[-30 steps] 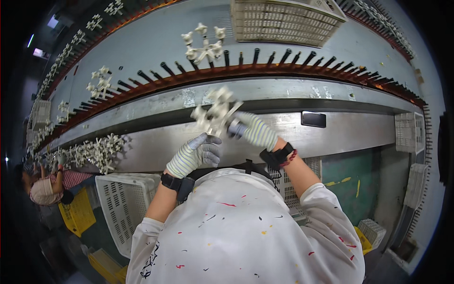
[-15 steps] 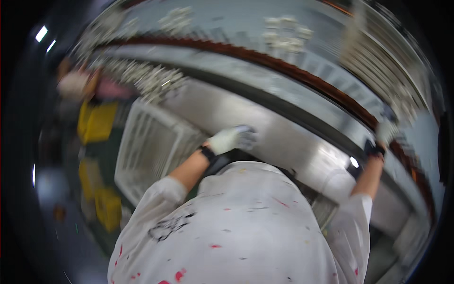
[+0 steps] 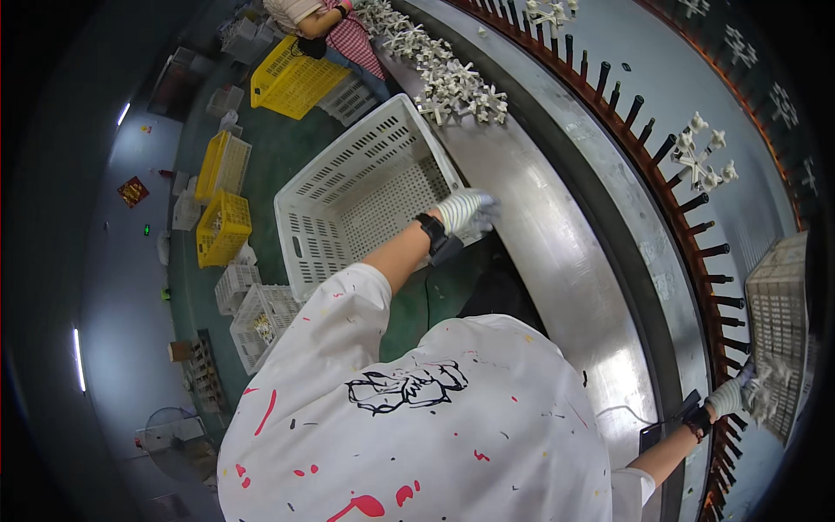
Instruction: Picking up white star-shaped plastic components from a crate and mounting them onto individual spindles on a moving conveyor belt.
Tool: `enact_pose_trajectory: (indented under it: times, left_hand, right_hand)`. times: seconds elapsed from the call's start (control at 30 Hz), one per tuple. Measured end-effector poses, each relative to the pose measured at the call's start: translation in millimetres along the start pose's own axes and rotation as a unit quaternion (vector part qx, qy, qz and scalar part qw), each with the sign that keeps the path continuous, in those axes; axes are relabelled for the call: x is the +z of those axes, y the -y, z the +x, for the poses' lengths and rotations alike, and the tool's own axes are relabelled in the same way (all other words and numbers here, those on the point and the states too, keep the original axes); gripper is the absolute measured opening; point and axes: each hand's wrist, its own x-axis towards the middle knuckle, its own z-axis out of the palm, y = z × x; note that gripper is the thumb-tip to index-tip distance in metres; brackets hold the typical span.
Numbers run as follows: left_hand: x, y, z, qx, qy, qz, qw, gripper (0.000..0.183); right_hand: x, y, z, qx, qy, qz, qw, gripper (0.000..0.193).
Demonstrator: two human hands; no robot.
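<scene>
My left hand (image 3: 468, 211), in a striped white glove with grey fingertips, is beside the near corner of a large white plastic crate (image 3: 348, 155). Its fingers are stretched out toward the metal worktop (image 3: 565, 252), holding nothing that I can see. At the far right my right hand (image 3: 729, 396), gloved alike, reaches over the row of dark pegs. Its fingers are closed on a blurred white branched plastic piece (image 3: 767, 390), right against a pale slatted basket (image 3: 777, 300). The exact grip is partly hidden. Another white branched piece (image 3: 696, 161) stands by the pegs (image 3: 715, 250).
A heap of white plastic pieces (image 3: 452, 83) lies along the worktop's far end, near a co-worker in a pink checked garment (image 3: 355, 42). Yellow crates (image 3: 296, 80) and smaller white crates (image 3: 265, 324) stand on the green floor (image 3: 287, 139). A fan (image 3: 178, 444) is at lower left.
The view has swung left, showing more floor and crates. My right hand stays out over the peg row with the white piece; my left has come beside the white crate's corner.
</scene>
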Motion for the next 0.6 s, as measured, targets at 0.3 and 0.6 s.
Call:
enact_pose_trajectory:
  times: [0.3,0.6]
  left_hand:
    - [-143.1,-74.0,147.8,0.168,-0.171,0.21,0.948,0.034]
    - [-234.8,-129.3,264.7,0.011,-0.127,0.773,0.621,0.02]
  right_hand:
    - [44.4,50.0,-86.2,-0.103,-0.065,-0.082,0.989,0.033]
    - [264.1,275.1,-337.1,-0.244,0.485,0.018,0.84,0.025]
